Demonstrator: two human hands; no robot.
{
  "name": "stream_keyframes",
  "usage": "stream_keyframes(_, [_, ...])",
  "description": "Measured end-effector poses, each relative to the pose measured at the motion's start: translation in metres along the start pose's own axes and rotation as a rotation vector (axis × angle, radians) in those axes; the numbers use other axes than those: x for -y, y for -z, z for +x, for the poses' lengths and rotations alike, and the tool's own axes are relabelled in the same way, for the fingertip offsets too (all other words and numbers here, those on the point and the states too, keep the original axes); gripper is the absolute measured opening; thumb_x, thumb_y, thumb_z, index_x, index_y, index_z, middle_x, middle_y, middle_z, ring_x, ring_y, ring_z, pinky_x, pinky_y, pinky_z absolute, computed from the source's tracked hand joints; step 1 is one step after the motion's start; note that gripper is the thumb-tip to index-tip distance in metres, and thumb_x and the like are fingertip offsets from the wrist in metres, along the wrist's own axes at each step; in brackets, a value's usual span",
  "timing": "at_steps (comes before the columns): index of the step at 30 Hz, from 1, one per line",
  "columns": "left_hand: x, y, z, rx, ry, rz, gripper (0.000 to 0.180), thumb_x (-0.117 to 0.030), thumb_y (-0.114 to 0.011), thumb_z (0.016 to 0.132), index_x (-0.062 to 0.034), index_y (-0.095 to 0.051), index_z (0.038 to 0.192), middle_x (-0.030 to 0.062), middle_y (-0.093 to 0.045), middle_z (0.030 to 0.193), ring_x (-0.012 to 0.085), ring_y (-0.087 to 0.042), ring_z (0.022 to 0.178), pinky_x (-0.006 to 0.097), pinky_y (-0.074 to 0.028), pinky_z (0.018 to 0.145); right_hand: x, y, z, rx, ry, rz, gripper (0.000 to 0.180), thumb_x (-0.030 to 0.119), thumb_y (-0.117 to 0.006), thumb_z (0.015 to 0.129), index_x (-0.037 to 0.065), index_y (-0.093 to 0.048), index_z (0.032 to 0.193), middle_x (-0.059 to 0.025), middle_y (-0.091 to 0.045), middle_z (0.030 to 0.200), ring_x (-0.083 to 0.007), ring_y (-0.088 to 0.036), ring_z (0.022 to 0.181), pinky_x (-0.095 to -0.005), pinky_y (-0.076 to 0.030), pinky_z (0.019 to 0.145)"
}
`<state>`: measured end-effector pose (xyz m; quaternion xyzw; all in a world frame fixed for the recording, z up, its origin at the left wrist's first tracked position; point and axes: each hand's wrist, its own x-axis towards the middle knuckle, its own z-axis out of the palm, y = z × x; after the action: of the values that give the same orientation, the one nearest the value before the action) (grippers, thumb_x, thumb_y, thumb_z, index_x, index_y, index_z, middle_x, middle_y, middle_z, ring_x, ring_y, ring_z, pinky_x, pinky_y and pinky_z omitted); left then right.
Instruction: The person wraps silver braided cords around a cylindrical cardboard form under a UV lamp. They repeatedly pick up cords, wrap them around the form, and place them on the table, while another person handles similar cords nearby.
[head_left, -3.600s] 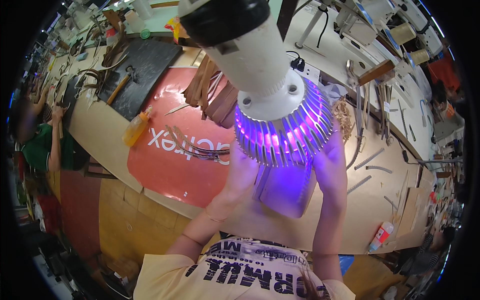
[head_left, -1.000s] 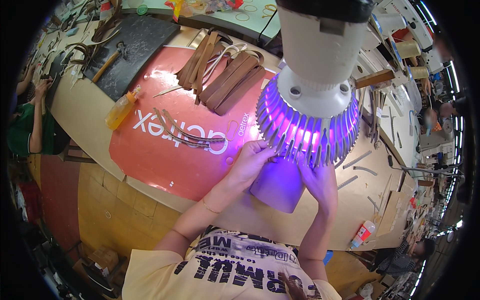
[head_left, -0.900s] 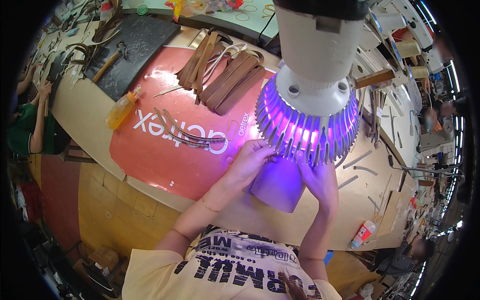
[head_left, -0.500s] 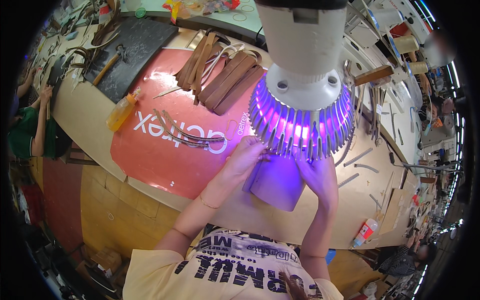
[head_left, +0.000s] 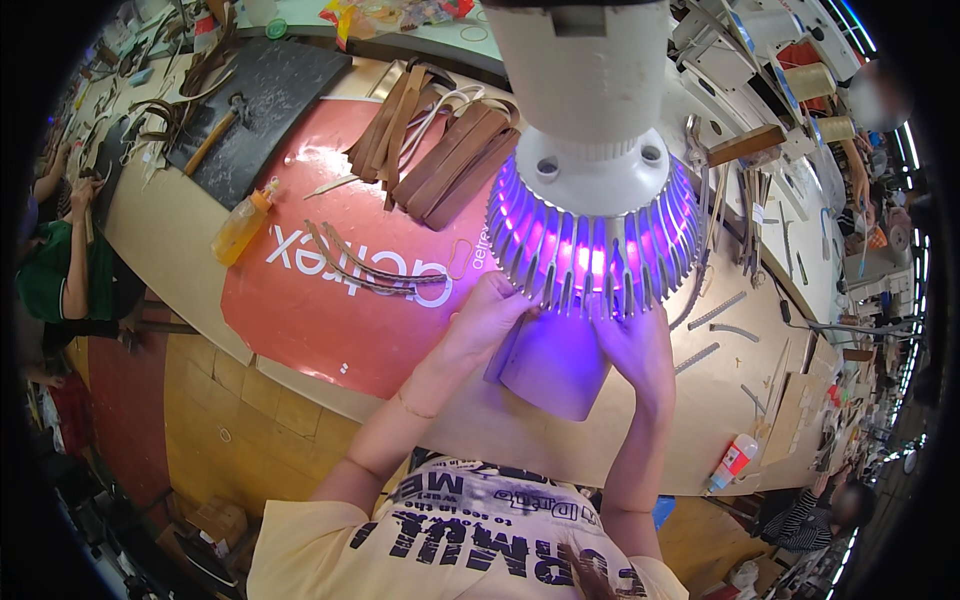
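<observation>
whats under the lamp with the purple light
Below the lamp, the left hand and right hand flank a smooth piece, its lower part showing. The lamp hides the piece's upper end and right fingertips.

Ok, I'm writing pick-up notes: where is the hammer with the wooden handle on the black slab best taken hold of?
Probably by its straight wooden handle, coming from the picture's lower left: the handle slants that way across the black slab, with the dark head at the far end.
</observation>
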<state>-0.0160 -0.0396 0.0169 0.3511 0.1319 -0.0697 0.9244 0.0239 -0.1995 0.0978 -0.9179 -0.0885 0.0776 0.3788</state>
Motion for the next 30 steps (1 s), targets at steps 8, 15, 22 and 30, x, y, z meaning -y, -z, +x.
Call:
stream_keyframes(8, [0.008,-0.005,0.002,-0.022,-0.070,0.074,0.014,-0.002,-0.059,0.092,-0.0003,-0.069,0.102,0.0042,-0.071,0.093,0.0072,-0.065,0.080,0.023,-0.052,0.069,-0.006,-0.005,0.002,-0.003,-0.099,0.159,0.023,0.022,-0.064,0.091,0.000,-0.069,0.087,-0.0017,-0.060,0.061,-0.0060,-0.054,0.057,-0.0272,-0.042,0.054])
stream_keyframes(15, [0.011,-0.001,0.003,0.003,-0.081,0.121,0.015,-0.003,-0.059,0.092,-0.0007,-0.069,0.104,0.0036,-0.070,0.093,0.0069,-0.064,0.079,0.023,-0.052,0.068,-0.007,0.005,-0.003,0.098,-0.196,0.629,0.021,0.017,-0.060,0.096,-0.002,-0.068,0.092,0.0055,-0.059,0.068,-0.0007,-0.048,0.060,-0.0180,-0.036,0.053])
stream_keyframes(22, [0.009,0.001,0.002,0.013,-0.008,0.065,0.017,-0.004,-0.056,0.095,-0.0025,-0.068,0.108,0.0020,-0.070,0.097,0.0060,-0.064,0.084,0.024,-0.051,0.074,-0.009,-0.008,-0.013,-0.002,-0.118,0.117,0.021,0.021,-0.065,0.092,0.001,-0.070,0.089,0.0013,-0.052,0.052,-0.0036,-0.042,0.046,-0.0240,-0.031,0.045])
stream_keyframes(30, [0.006,0.000,0.001,0.074,-0.033,0.032,0.019,-0.003,-0.055,0.095,-0.0052,-0.067,0.110,0.0005,-0.069,0.101,0.0057,-0.063,0.087,0.024,-0.050,0.075,-0.004,-0.003,-0.008,0.014,-0.106,0.036,0.022,0.025,-0.066,0.090,0.003,-0.070,0.086,-0.0048,-0.053,0.050,-0.0107,-0.047,0.044,-0.0296,-0.035,0.046])
